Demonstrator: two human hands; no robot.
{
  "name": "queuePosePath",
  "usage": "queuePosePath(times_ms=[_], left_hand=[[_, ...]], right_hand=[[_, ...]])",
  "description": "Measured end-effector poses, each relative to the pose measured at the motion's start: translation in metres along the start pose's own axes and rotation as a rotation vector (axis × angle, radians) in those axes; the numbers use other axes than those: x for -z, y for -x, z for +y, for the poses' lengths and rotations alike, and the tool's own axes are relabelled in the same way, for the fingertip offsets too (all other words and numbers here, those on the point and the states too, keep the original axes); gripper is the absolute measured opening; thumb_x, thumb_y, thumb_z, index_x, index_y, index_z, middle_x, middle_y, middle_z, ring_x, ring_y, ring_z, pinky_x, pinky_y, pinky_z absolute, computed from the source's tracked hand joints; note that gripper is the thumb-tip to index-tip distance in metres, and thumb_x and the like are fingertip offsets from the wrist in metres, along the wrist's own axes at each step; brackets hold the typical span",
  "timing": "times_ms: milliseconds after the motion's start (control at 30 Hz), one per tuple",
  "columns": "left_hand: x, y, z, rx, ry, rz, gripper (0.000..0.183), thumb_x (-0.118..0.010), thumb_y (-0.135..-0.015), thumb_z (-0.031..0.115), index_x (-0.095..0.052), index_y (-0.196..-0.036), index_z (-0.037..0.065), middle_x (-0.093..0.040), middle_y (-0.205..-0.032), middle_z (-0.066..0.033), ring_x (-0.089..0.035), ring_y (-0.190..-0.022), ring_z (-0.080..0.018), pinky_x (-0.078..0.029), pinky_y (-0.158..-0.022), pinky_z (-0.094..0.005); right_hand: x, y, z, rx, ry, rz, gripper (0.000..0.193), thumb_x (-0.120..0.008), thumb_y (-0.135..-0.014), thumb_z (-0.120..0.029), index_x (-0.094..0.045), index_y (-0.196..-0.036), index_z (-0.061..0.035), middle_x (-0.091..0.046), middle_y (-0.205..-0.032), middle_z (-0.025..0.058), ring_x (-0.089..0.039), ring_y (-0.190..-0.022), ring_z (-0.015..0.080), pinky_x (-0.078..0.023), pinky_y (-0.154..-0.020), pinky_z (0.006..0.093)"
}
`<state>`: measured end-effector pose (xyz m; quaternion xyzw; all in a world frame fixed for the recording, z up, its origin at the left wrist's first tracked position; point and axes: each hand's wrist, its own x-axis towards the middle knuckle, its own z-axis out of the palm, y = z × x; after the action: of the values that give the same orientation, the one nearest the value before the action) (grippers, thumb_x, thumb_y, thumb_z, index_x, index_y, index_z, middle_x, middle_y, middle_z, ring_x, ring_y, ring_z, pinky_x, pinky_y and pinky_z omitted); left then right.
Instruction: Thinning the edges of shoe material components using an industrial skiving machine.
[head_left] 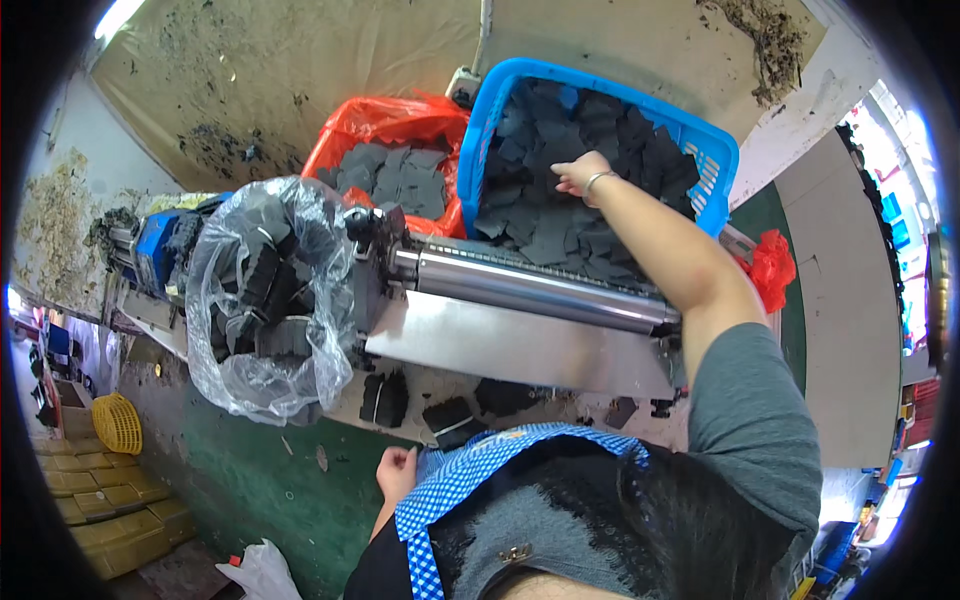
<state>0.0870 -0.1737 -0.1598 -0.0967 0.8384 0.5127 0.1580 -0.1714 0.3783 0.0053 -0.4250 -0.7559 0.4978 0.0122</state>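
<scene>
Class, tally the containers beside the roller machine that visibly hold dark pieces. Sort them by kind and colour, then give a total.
Blue basket: 1
Red plastic bag: 1
Clear plastic bag: 1
Total: 3

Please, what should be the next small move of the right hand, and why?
Probably the right hand should close its fingers on one dark piece from the heap and lift it. The hand is already over the blue basket, with loose pieces all around; I cannot tell whether it has gripped one yet.
</scene>
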Motion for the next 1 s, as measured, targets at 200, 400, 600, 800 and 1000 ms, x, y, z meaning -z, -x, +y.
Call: queuePosePath(times_ms=[200, 400, 600, 800, 1000], left_hand=[[-0.045, -0.028, 0.089, -0.478, -0.359, -0.151, 0.023, -0.069, -0.073, 0.019, -0.056, -0.085, 0.004, -0.056, -0.079, -0.0134, -0.055, -0.075, -0.0313, -0.045, -0.064, -0.0394], [-0.069, -0.041, 0.103, -0.592, -0.555, -0.222, 0.040, -0.071, -0.071, 0.023, -0.056, -0.103, 0.004, -0.055, -0.101, -0.0161, -0.052, -0.093, -0.0353, -0.044, -0.079, -0.0424], [-0.090, -0.046, 0.114, -0.709, -0.629, -0.286, 0.052, -0.071, -0.071, 0.029, -0.052, -0.113, 0.003, -0.054, -0.109, -0.0182, -0.051, -0.099, -0.0368, -0.043, -0.084, -0.0437], [-0.156, -0.059, 0.123, -0.544, -0.937, -0.502, 0.089, -0.074, -0.063, 0.050, -0.037, -0.129, 0.003, -0.046, -0.124, -0.0223, -0.046, -0.115, -0.0357, -0.042, -0.092, -0.0432], [-0.160, -0.060, 0.131, -0.497, -1.110, -0.706, 0.091, -0.076, -0.057, 0.053, -0.041, -0.130, 0.012, -0.041, -0.133, -0.0174, -0.042, -0.121, -0.0347, -0.037, -0.097, -0.0480]], right_hand=[[0.034, 0.163, 0.003, 0.285, 0.152, -0.240, 0.034, -0.065, -0.083, -0.030, -0.057, -0.102, -0.0028, -0.064, -0.087, 0.0047, -0.061, -0.069, 0.0101, -0.044, -0.058, 0.0208], [0.012, 0.314, 0.092, 0.159, 0.109, -0.830, 0.015, -0.062, -0.083, -0.016, -0.061, -0.093, -0.0042, -0.063, -0.077, 0.0037, -0.061, -0.069, 0.0103, -0.050, -0.065, 0.0255], [-0.050, 0.316, 0.258, 0.061, 0.472, -0.576, 0.029, -0.063, -0.079, -0.029, -0.063, -0.094, -0.0041, -0.066, -0.086, 0.0137, -0.064, -0.081, 0.0263, -0.050, -0.074, 0.0344], [-0.077, 0.306, 0.282, 0.024, 0.331, -0.258, 0.031, -0.063, -0.076, -0.031, -0.064, -0.095, -0.0074, -0.067, -0.089, 0.0111, -0.064, -0.082, 0.0244, -0.049, -0.075, 0.0332], [-0.055, 0.312, 0.289, 0.051, 0.174, -0.331, 0.029, -0.063, -0.075, -0.031, -0.065, -0.091, -0.0071, -0.067, -0.084, 0.0111, -0.065, -0.078, 0.0230, -0.050, -0.072, 0.0332]])
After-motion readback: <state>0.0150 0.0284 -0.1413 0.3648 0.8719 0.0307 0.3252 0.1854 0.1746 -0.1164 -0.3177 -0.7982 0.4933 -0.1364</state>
